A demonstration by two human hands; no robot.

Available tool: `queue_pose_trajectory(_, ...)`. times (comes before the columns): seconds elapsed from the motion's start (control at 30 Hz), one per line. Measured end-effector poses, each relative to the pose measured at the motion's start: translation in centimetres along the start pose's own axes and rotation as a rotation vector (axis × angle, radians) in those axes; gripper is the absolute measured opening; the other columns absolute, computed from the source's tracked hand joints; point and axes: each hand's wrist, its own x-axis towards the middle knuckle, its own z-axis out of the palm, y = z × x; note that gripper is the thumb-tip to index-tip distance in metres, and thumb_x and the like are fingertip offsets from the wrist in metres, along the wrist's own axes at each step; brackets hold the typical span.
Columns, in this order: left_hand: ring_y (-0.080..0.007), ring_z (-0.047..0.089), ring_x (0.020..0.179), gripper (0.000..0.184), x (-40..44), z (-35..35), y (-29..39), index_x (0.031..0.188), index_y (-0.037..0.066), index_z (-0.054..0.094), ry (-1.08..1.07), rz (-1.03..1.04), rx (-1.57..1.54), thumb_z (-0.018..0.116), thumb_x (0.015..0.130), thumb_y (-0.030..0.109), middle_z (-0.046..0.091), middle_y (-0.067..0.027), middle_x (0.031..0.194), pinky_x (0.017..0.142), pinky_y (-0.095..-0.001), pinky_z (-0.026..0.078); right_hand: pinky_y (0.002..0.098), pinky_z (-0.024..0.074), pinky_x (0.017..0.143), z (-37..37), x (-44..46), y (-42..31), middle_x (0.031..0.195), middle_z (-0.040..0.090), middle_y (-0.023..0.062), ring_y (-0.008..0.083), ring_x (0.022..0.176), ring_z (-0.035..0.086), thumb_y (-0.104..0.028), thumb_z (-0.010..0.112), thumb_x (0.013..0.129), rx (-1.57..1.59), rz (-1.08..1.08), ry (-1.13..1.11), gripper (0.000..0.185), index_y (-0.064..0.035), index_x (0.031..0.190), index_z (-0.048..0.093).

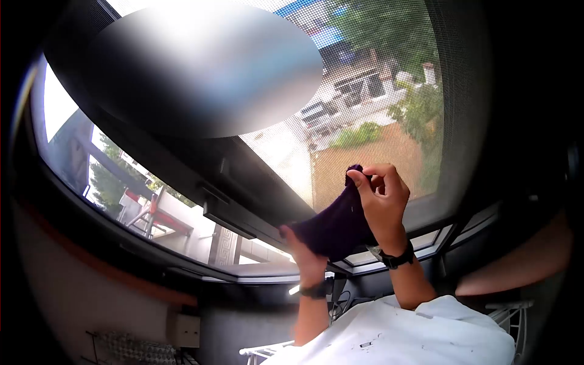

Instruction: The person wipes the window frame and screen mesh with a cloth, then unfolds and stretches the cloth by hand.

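Observation:
A dark purple cloth [334, 228] is stretched between my two hands in front of the window screen. My right hand [384, 198] pinches its upper corner between thumb and fingers, and a black watch [396, 259] is on that wrist. Lower and to the left, my left hand [306, 255] holds the other end, with its fingers partly hidden by the cloth and a dark band [315, 290] round the wrist. The cloth hangs in a dip between the two grips.
Behind the cloth is a mesh window screen [365, 91] with plants and a building outside. A dark window frame [182, 176] curves across the left. A white garment [413, 331] lies below, beside white metal rails [517, 310]. A blurred oval covers the upper left.

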Motion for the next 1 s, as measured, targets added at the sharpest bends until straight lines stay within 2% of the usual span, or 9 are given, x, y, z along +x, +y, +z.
queue_pose_trajectory(0.13, -0.0245, 0.056, 0.106, 0.055, -1.3, 1.3, -2.1, 0.111, 0.006, 0.052, -0.047, -0.03, 0.141, 0.047, 0.09, 0.056, 0.059, -0.0091, 0.111, 0.096, -0.0404, 0.042, 0.0239, 0.0375, 0.044, -2.6, 1.3, 0.4, 0.067, 0.057, 0.0013, 0.0095, 0.049, 0.046, -0.014, 0.076, 0.076, -0.084, -0.021, 0.082, 0.023, -0.0048, 0.081, 0.055)
queue_pose_trajectory(0.27, -0.0161, 0.06, 0.082, 0.034, -3.4, 2.8, -3.8, 0.093, 0.009, 0.055, -0.085, -0.034, 0.216, 0.05, 0.094, 0.042, 0.059, -0.0025, 0.087, 0.074, -0.0319, 0.05, 0.0216, 0.0345, 0.044, -4.8, 2.2, 1.3, 0.068, 0.057, 0.0009, 0.0075, 0.048, 0.043, -0.015, 0.076, 0.077, -0.156, -0.001, 0.114, 0.023, -0.0054, 0.082, 0.055)
queue_pose_trajectory(0.33, -0.0118, 0.055, 0.072, 0.033, -4.4, 2.9, -4.8, 0.091, 0.009, 0.055, -0.096, -0.065, 0.343, 0.049, 0.095, 0.042, 0.057, -0.0003, 0.081, 0.063, -0.0271, 0.045, 0.0208, 0.0344, 0.044, -5.1, 2.7, 1.7, 0.069, 0.058, 0.0007, 0.0066, 0.049, 0.043, -0.015, 0.075, 0.078, -0.08, -0.032, 0.154, 0.024, -0.0056, 0.08, 0.054)
queue_pose_trajectory(0.37, -0.0076, 0.048, 0.067, 0.035, -5.4, 2.7, -5.3, 0.092, 0.007, 0.055, -0.209, 0.122, 0.631, 0.046, 0.097, 0.04, 0.054, 0.0019, 0.077, 0.058, -0.0232, 0.038, 0.0201, 0.0351, 0.044, -5.4, 2.6, 2.4, 0.071, 0.059, 0.0008, 0.0059, 0.049, 0.044, -0.015, 0.075, 0.078, -0.089, -0.045, 0.155, 0.025, -0.006, 0.079, 0.052)
queue_pose_trajectory(0.47, -0.0065, 0.045, 0.069, 0.038, -7.1, 4.0, -5.6, 0.093, 0.004, 0.055, -0.412, -0.06, 0.521, 0.04, 0.1, 0.038, 0.053, 0.0022, 0.078, 0.062, -0.0227, 0.038, 0.0197, 0.0357, 0.045, -6.2, 2.7, 2.7, 0.071, 0.059, 0.0011, 0.0059, 0.05, 0.045, -0.015, 0.075, 0.078, -0.105, -0.017, 0.205, 0.025, -0.0063, 0.079, 0.052)
queue_pose_trajectory(0.5, -0.0131, 0.055, 0.089, 0.035, -6.0, 2.0, -6.5, 0.106, 0.003, 0.053, -0.557, -0.13, 0.485, 0.043, 0.099, 0.036, 0.058, -0.0042, 0.095, 0.083, -0.0278, 0.043, 0.02, 0.0355, 0.044, -6.4, 2.7, 3.1, 0.07, 0.059, 0.0014, 0.0064, 0.049, 0.045, -0.016, 0.076, 0.078, -0.103, -0.004, 0.225, 0.026, -0.0067, 0.078, 0.051)
queue_pose_trajectory(0.77, -0.0084, 0.051, 0.093, 0.027, -7.4, 4.1, -7.7, 0.114, -0.001, 0.055, -0.7, 0.046, 0.805, 0.049, 0.098, 0.019, 0.058, -0.0032, 0.1, 0.079, -0.0193, 0.039, 0.021, 0.0355, 0.044, -8.7, 3.8, 4.8, 0.07, 0.06, 0.0025, 0.008, 0.05, 0.047, -0.02, 0.075, 0.078, -0.18, -0.033, 0.272, 0.029, -0.0072, 0.079, 0.049)
queue_pose_trajectory(0.9, -0.0076, 0.05, 0.092, 0.023, -7.4, 5.4, -7.5, 0.112, -0.002, 0.057, -0.74, -0.121, 0.678, 0.052, 0.096, 0.014, 0.057, -0.0005, 0.097, 0.08, -0.019, 0.039, 0.0216, 0.0372, 0.045, -9.8, 4.1, 6.0, 0.069, 0.06, 0.0034, 0.0096, 0.051, 0.05, -0.02, 0.074, 0.079, -0.217, -0.044, 0.36, 0.029, -0.0067, 0.079, 0.049)
queue_pose_trajectory(1.0, -0.0035, 0.041, 0.076, 0.014, -7.8, 6.7, -8.5, 0.101, -0.002, 0.057, -0.822, -0.051, 0.761, 0.053, 0.094, 0.009, 0.049, 0.0045, 0.083, 0.067, -0.017, 0.034, 0.0228, 0.0384, 0.045, -11.1, 4.2, 7.2, 0.067, 0.059, 0.0034, 0.0103, 0.051, 0.051, -0.023, 0.074, 0.079, -0.237, -0.001, 0.388, 0.03, -0.0061, 0.079, 0.05)
